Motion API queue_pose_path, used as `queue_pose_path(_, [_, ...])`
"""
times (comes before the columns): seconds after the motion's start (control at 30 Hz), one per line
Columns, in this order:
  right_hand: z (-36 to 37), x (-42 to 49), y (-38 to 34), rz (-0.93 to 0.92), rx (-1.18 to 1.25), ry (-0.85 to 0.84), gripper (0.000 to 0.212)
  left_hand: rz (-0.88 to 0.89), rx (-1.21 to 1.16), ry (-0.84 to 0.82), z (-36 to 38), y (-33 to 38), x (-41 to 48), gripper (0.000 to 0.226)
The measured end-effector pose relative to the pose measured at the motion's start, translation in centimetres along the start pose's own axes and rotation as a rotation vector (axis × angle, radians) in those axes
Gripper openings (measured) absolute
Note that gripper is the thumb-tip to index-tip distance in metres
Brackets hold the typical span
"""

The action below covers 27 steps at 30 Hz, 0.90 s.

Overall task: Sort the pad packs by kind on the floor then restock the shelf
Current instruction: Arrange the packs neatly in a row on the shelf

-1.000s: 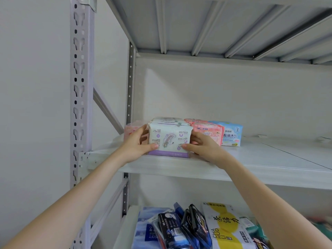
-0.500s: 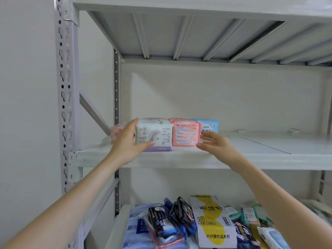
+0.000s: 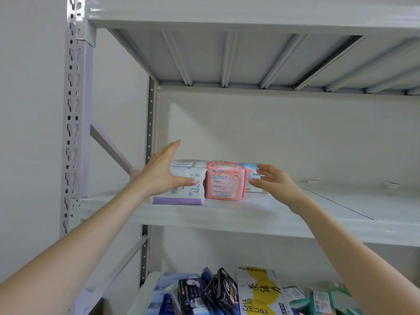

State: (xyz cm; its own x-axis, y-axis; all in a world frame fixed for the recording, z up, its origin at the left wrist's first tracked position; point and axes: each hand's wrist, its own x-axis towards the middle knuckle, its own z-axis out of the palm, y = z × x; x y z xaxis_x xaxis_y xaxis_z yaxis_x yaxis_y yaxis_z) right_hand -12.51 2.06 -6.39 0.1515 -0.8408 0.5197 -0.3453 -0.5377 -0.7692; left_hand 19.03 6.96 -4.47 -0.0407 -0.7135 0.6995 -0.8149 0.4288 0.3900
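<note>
Left hand (image 3: 162,176) is spread before the white-and-purple pad pack (image 3: 188,193); right hand (image 3: 275,181) hangs loose farther right. Both are empty. The pack looks soft and light: grip its ends.

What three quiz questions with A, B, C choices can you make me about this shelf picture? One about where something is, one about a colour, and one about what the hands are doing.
1. Where is the pink pack?
A) on the floor
B) between the white pack and the blue pack
C) in a basket

2. What colour is the white pack's bottom stripe?
A) purple
B) green
C) yellow

3. What are the left hand and right hand doing?
A) both gripping packs
B) making fists
C) both open, fingers straight

Answers:
1 B, it stands on the shelf with one pack at each side.
2 A, a purple band runs along its base.
3 C, neither hand's fingers curl round anything.
</note>
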Motion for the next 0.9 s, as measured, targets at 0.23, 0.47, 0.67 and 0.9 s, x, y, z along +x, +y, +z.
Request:
queue_pose_path(0.23, [5.0, 0.9, -0.4, -0.089, 0.003, -0.146, 0.07, -0.097, -0.117, -0.012, 0.3, -3.0, -1.8, 0.12])
queue_pose_path(0.47, [10.4, 1.7, -1.6, -0.107, -0.007, -0.201, 0.077, -0.153, -0.19, -0.029, -0.1, -6.9, -3.1, 0.108])
queue_pose_path(0.67, [12.6, 2.1, -1.6, -0.127, -0.013, -0.145, 0.084, -0.057, -0.228, -0.132, -0.2, -8.5, -2.6, 0.093])
queue_pose_path(0.9, [13.9, 2.3, -1.2, -0.132, 0.026, -0.072, 0.077, -0.038, -0.308, -0.242, -0.5, -9.7, -1.4, 0.097])
